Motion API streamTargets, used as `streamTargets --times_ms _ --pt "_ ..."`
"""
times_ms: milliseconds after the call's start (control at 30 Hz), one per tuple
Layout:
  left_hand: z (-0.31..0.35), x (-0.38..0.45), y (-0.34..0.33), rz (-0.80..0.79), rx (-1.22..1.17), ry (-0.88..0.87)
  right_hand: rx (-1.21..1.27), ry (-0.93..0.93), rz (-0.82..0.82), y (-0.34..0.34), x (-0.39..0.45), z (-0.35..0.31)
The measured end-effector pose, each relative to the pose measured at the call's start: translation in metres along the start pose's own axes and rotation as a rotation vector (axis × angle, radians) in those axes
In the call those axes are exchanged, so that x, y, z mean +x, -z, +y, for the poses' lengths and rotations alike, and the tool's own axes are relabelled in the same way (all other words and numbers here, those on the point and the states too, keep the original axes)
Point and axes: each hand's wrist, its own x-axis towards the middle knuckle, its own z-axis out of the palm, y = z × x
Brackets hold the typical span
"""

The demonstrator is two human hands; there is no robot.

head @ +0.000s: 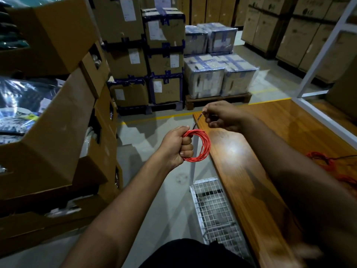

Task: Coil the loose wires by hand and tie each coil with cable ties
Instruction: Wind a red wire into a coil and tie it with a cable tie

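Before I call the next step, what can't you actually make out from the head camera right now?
- Cable tie: thin and motion-blurred between right hand and red coil; whether it is cinched is unclear.
- Coil's left side: hidden inside left hand.
- Loose red wires on the wooden table: partly behind the right forearm, cut off by the right edge.

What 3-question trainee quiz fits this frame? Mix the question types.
1. True or false: the left hand grips the red coil.
2. The right hand pinches: A) a dark cable tie at the coil's top, B) scissors, C) a box flap.
3. Fill in: more loose red wire lies on the wooden ____.

Key: 1 true; 2 A; 3 table.
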Motion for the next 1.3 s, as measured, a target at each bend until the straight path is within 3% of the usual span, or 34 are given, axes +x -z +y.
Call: streamTargets --times_ms 200,433,633,767,933,1133,1300 --pt "-0.001 -0.002 0.005 0.007 -0.025 0.002 0.412 -0.045 -0.043 -0.019 0.005 0.004" --pt "0.001 -0.004 0.011 0.008 -0.028 -0.009 0.219 -0.069 0.313 -0.022 0.013 0.012" --pt "-0.002 -0.005 0.011 0.013 -0.013 -0.021 0.257 -0.19 0.411 -0.024 0.018 0.019" --pt "-0.006 -0.005 0.011 0.025 0.008 -0.03 0.354 -0.271 0.419 -0.035 0.013 0.019" --pt "-0.007 -0.006 0.011 0.059 0.026 -0.046 0.359 -0.414 0.239 -0.054 0.002 0.025" --pt "-0.009 -0.006 0.017 0.092 0.036 -0.033 0.316 -0.379 0.139 -0.066 -0.007 0.019" --pt "-0.006 -0.01 0.02 0.032 -0.017 0.009 0.272 -0.28 0.278 -0.058 0.001 0.013"
